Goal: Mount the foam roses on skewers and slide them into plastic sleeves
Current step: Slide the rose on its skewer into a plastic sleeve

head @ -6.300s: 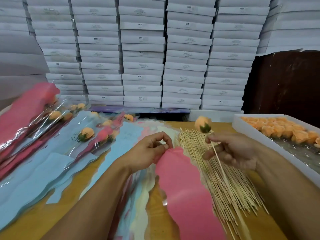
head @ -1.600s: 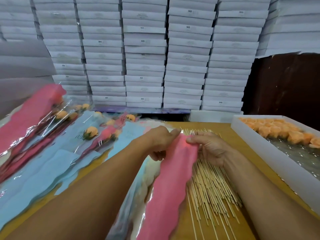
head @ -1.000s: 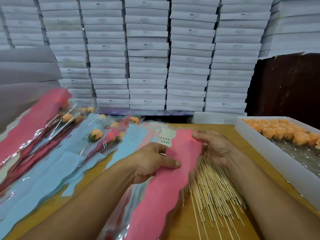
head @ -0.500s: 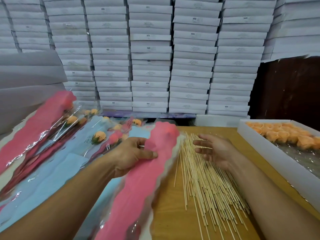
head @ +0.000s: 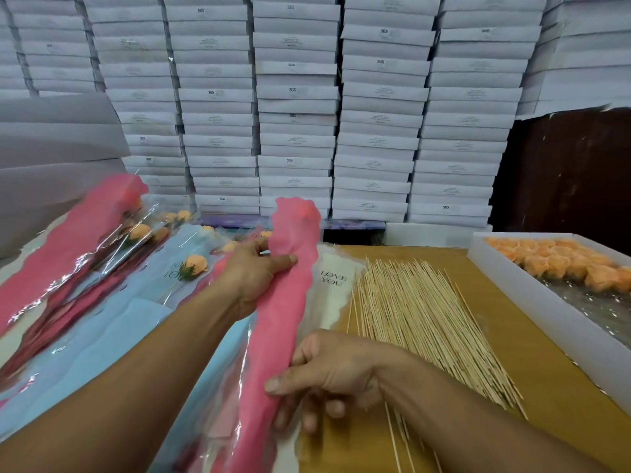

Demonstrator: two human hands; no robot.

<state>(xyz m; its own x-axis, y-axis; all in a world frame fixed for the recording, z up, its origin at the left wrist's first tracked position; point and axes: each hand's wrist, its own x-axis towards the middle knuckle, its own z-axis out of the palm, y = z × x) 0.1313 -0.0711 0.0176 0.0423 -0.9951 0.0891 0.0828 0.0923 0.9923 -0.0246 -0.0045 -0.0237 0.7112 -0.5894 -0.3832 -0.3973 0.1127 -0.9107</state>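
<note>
Landmark: skewer pile [head: 423,322] on the table [head: 532,370]. Far left of it, finished sleeved roses [head: 102,254] lay stacked, pink and blue. Left hand [head: 252,278], left of the pile, had fingers curled round the upper part of the pink sleeve [head: 283,302], thumb across it. Rose inside not visible. Right hand [head: 327,377], at the pile's near-left edge, gripped the sleeve lower down. Right of the pile: white tray [head: 512,278] of orange foam roses [head: 563,261]. Behind it: stacked white boxes [head: 375,114].
</note>
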